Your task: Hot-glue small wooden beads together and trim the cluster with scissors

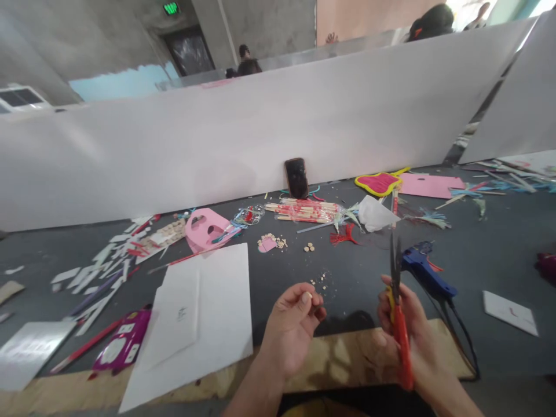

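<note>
My left hand [295,324] is closed in a pinch, thumb against the fingertips, above the front of the dark table. A small pale piece shows at the fingertips, too small to identify. My right hand [410,330] is wrapped round a pair of scissors [400,324] with red and yellow handles. Their dark blades point up and away from me and look nearly closed. Just beyond my left hand lie tiny pale bits [324,280]. Farther back are a small cluster of beige pieces [309,247] and a pile of similar pieces around a pink scrap [268,244].
A blue glue gun [428,272] with its cable lies right of the scissors. White sheets [226,295] lie left, near a pink cut-out [206,229]. Wrapped sticks [304,209] and a phone [297,178] stand before the white partition [260,139].
</note>
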{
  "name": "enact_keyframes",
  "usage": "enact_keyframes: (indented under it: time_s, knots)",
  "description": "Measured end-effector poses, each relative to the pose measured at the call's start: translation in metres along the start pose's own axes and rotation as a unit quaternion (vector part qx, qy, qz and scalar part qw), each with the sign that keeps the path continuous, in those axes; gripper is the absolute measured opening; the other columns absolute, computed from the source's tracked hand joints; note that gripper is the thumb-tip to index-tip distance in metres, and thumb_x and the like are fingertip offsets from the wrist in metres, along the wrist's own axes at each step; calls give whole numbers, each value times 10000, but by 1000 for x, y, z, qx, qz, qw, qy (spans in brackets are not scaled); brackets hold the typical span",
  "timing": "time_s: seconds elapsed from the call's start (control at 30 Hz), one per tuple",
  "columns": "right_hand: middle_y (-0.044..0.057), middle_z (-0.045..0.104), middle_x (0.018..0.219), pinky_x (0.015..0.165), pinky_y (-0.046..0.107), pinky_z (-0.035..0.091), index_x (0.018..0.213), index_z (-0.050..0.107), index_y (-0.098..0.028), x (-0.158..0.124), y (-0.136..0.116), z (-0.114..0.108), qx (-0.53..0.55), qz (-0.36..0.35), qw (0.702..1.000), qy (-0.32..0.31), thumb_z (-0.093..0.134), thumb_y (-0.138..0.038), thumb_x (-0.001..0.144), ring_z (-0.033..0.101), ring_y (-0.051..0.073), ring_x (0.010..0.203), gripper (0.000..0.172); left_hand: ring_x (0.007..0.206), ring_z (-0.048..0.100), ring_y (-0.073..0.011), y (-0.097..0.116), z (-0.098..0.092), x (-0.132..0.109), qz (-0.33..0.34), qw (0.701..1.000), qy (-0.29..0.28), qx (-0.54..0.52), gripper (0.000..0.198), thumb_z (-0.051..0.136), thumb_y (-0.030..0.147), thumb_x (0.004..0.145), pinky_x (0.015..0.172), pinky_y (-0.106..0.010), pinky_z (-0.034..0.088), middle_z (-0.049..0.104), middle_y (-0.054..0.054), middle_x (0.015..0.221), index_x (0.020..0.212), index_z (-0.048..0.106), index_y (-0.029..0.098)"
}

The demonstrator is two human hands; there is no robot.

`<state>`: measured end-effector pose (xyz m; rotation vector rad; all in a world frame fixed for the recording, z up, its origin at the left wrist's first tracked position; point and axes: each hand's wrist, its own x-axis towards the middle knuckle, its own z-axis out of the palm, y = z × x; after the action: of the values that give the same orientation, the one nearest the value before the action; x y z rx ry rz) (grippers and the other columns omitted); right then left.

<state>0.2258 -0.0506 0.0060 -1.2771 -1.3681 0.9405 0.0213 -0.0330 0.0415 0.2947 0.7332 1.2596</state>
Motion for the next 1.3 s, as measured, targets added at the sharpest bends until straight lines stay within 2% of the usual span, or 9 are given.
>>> enact_keyframes:
  time_s: [0.1,0.27,0.4,0.53,0.6,0.7,0.87,1.03,1.3]
  knots:
    - [79,609,1137,724,301,553,1335,434,-308,-5,-2,-2,-56,21,997,-44,665,-379,779,631,225,934,606,692,581,-119,-1,-4,4,6,1000,20,5,249,853,255,585,715,-272,448,621,9,655,768,706,171]
    - [92,594,1227,837,322,540,1289,509,-292,-6,-13,2,-191,-62,974,-107,644,-316,787,604,255,1075,521,670,564,-94,2,-13,9,30,999,5,44,241,845,226,594,689,-223,430,642,-1,694,784,712,159]
    - [91,624,1169,800,323,561,1287,494,-282,-2,-13,-2,-221,-61,970,-84,620,-337,803,639,248,1019,504,671,542,-109,8,-21,9,68,993,20,96,181,804,269,658,656,-220,412,611,3,666,705,665,162]
    - [86,655,1046,752,309,573,1286,471,-258,-1,-11,-7,-235,-70,968,-47,555,-362,838,668,229,934,468,681,514,-112,9,-31,8,87,980,29,177,176,746,306,731,678,-226,398,617,-7,706,720,648,160]
    - [83,656,1020,767,306,568,1302,452,-254,-2,-9,-8,-242,-74,966,-57,533,-356,854,660,227,958,466,693,510,-119,7,-34,8,98,965,37,241,188,708,331,766,693,-227,392,624,-14,716,728,653,156]
    - [105,626,1119,822,324,550,1316,443,-241,-8,-7,-4,-248,-65,961,-101,554,-360,845,632,234,1025,499,717,518,-140,3,-34,9,102,934,47,338,214,658,372,796,686,-235,395,621,-15,726,754,649,162]
    - [128,576,1218,851,356,535,1318,478,-236,-15,-10,7,-277,-38,944,-177,638,-372,763,614,256,1047,594,777,531,-157,4,-29,10,156,875,16,459,223,580,386,848,715,-256,406,590,-26,838,797,632,175]
    - [123,600,1177,820,357,541,1315,488,-229,-14,-19,11,-326,-28,920,-213,665,-378,735,632,256,1003,624,954,552,-187,5,-29,10,214,844,9,492,159,573,324,861,854,-294,404,579,-57,994,803,637,190]
    - [118,632,1128,774,311,553,1337,476,-211,-16,-20,15,-308,-27,921,-236,633,-351,780,661,231,953,595,971,560,-186,7,-28,7,252,801,-8,543,83,572,186,840,875,-320,424,582,-56,998,828,652,203]
